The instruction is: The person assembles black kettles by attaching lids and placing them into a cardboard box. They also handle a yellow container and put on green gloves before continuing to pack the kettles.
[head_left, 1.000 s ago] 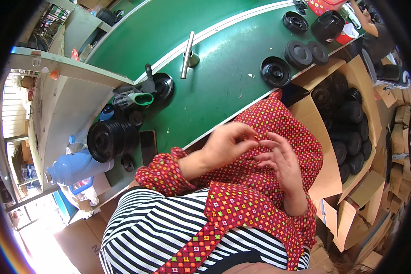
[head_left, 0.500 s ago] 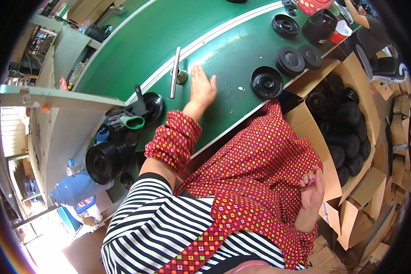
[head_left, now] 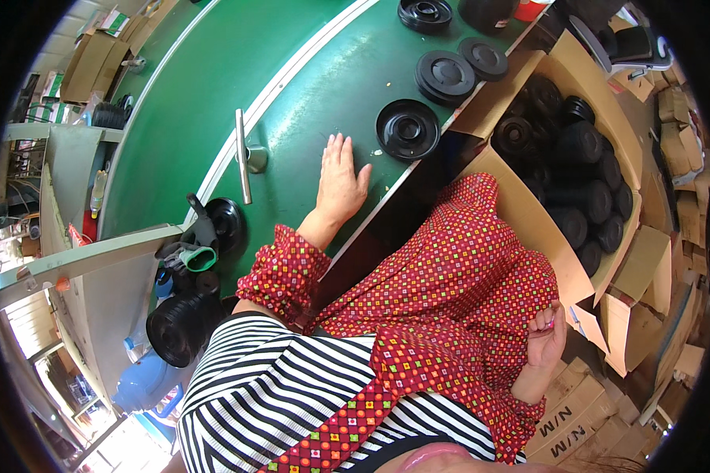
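Observation:
My left hand [head_left: 341, 186] rests open on the green tabletop [head_left: 308, 102], palm down with fingers stretched out. To its left stands a metal T-shaped tool [head_left: 243, 156] with a long crossbar, apart from the hand. Right of the fingertips lies a black round ribbed part [head_left: 407, 130], not touched. My right hand [head_left: 546, 340] hovers at the lower right by my red patterned apron [head_left: 442, 252], its fingers curled in. A small pinkish spot shows at those fingertips; I cannot make out what it is.
An open cardboard box [head_left: 521, 213] full of black round parts stands at the right. Black discs [head_left: 446, 74] lie beyond on the table. Near my left elbow are a stack of black rings [head_left: 180, 327], a green-cuffed glove [head_left: 199, 258] and a blue jug [head_left: 143, 382].
The view has shifted, so the table things sit further left. My left hand has moved rightward, away from the metal tool, and now lies flat. My right hand's fingers are curled more.

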{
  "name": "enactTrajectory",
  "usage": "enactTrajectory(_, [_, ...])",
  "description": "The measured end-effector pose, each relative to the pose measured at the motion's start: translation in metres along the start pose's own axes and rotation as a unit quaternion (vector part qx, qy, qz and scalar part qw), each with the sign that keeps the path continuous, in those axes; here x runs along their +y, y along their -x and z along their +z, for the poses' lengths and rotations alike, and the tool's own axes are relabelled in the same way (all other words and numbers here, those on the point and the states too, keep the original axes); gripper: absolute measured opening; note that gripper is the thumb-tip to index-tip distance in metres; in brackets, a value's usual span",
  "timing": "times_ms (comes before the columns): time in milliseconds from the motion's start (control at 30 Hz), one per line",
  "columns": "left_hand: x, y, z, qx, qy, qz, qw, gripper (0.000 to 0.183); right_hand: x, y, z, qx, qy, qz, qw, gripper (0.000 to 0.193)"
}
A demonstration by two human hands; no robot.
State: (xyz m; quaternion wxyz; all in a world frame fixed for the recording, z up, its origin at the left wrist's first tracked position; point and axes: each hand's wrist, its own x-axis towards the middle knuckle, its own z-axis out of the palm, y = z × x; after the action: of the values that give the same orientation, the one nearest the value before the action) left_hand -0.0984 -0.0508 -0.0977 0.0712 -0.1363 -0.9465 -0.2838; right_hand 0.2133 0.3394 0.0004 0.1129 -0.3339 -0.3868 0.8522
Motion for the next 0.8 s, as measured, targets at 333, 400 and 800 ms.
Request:
enactTrajectory(333, [0.052, 0.029, 0.004, -0.080, 0.160, 0.106, 0.978, 0.043, 0.005, 0.003, -0.005, 0.010, 0.011, -0.014, 1.000, 0.022])
enactTrajectory(400, [0.050, 0.020, 0.018, 0.003, 0.021, 0.026, 0.999, 0.056, 0.004, 0.001, -0.004, 0.018, 0.012, -0.015, 1.000, 0.023])
enactTrajectory(800, [0.079, -0.004, 0.004, 0.066, 0.104, 0.108, 0.986, 0.043, 0.008, -0.010, 0.003, 0.022, 0.010, -0.013, 1.000, 0.022])
